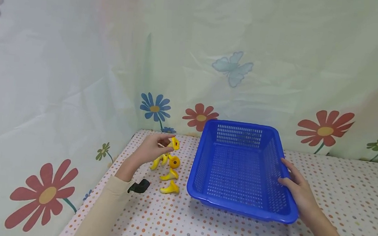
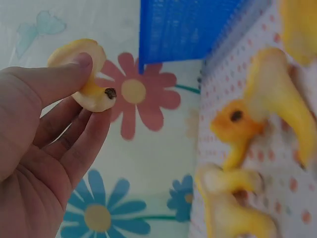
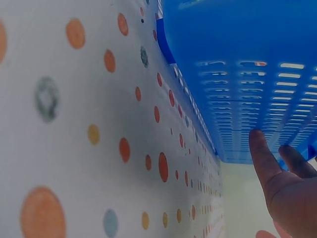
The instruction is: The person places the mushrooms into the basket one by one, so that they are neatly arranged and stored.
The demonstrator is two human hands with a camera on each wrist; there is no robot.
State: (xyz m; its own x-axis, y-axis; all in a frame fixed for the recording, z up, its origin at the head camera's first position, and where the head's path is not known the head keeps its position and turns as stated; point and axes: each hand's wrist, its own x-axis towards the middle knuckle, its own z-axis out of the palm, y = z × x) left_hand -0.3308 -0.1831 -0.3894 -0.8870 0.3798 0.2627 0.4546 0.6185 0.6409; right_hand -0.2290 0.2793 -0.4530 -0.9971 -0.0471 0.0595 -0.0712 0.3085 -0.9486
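Both hands were occupied: the left hand pinched a yellow trumpet-shaped piece between thumb and fingers, clear of the table, while the right hand gripped the right-hand rim of the blue basket, thumb on the inner side and other fingers underneath or along the outside. What mattered most was the gap between pinched piece and basket: the basket sat to the right of my left hand, near but not touching it, with its mouth upward and its inside facing me. The pinched piece turned a dark spot toward that side; its exact long axis I couldn't tell, since my fingers covered part of it. Nearer to me than that hand, a loose group of similar yellow pieces lay on the table, left of the basket. The two closest to me lay roughly crosswise, narrow ends to the left and flared ends toward the basket. My left hand was much the nearer to them; my right was well apart, across the basket. Whether the basket's base fully touched the table, I couldn't tell.
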